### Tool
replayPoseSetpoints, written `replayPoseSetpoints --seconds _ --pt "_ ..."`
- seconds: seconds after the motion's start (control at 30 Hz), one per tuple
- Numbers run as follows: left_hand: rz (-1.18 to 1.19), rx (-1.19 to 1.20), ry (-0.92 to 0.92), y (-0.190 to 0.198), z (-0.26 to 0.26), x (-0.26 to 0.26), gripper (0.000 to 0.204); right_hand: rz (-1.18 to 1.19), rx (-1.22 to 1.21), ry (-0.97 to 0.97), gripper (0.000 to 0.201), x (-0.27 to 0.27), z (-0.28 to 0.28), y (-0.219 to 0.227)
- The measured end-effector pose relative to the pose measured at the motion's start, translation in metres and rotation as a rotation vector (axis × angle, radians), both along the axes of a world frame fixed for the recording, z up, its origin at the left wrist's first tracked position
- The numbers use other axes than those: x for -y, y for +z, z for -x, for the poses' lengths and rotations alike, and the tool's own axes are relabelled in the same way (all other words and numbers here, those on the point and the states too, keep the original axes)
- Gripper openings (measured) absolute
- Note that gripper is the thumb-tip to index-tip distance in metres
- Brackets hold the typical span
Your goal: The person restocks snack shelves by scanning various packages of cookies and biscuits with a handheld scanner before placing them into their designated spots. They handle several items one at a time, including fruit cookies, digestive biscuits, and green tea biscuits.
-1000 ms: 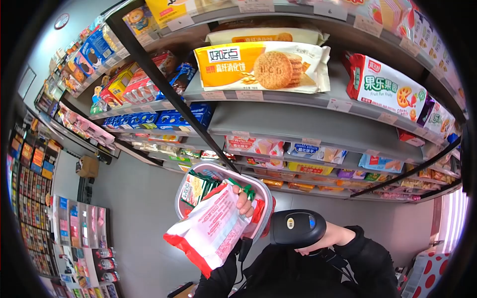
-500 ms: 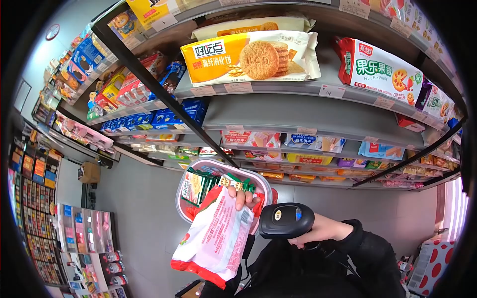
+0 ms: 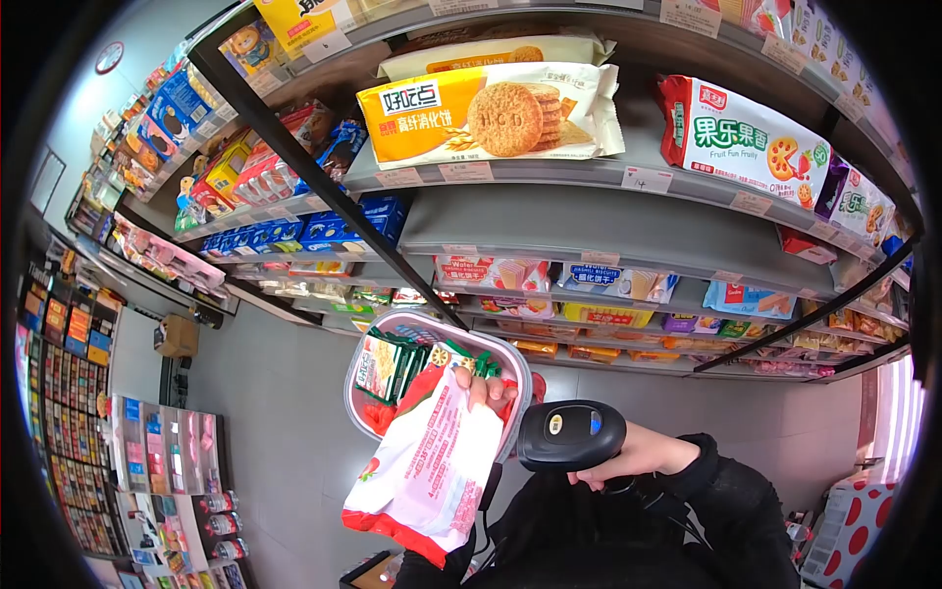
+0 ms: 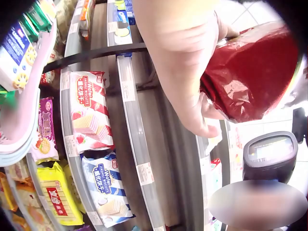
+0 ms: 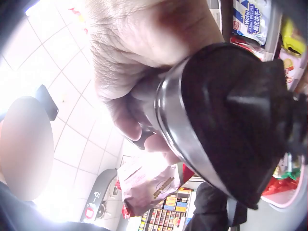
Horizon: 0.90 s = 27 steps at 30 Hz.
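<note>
My left hand (image 3: 481,390) grips the top end of a white and red snack bag (image 3: 432,466), its printed back turned up. In the left wrist view the bag's shiny red end (image 4: 252,72) shows under the fingers. A black handheld barcode scanner (image 3: 569,437) is in my right hand (image 3: 643,454), fingers wrapped round its handle. The scanner's head points left, close beside the bag. Behind the bag a pink and white plastic basket (image 3: 496,347) holds green-and-white biscuit packs (image 3: 381,365) and some red packaging; the bag covers part of it.
A shelf unit rises in front, with a yellow and white digestive biscuit pack (image 3: 491,113) and a red and white fruit biscuit pack (image 3: 751,142). Wafer packs (image 3: 618,283) lie on a lower shelf. Grey floor (image 3: 265,393) stretches left toward a cardboard box (image 3: 177,336) and a rack of bottles.
The bag has turned so its lower end hangs more straight down. The scanner has shifted left, nearer the bag. The head view has moved slightly, so the shelves appear higher and further left.
</note>
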<state>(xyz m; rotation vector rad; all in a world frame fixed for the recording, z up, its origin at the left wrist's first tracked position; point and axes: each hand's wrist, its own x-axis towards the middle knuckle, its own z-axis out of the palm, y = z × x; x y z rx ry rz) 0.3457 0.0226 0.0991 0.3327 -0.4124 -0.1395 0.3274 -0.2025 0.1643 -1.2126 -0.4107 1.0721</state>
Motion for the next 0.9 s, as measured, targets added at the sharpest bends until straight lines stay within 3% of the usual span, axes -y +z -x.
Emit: replayPoseSetpoints --seconds 0.47,0.63,0.9 --pt "0.02 0.043 -0.145 -0.001 -0.005 0.054 0.034 0.043 -0.01 -0.096 0.024 0.058 0.016 0.007" --pt "0.135 0.138 -0.139 0.006 -0.001 0.104 0.034 0.083 0.029 -0.092 0.026 0.097 0.019 0.008" --pt "0.052 0.164 -0.153 0.003 0.008 0.184 0.035 0.053 0.043 -0.055 0.017 0.182 0.032 0.02"
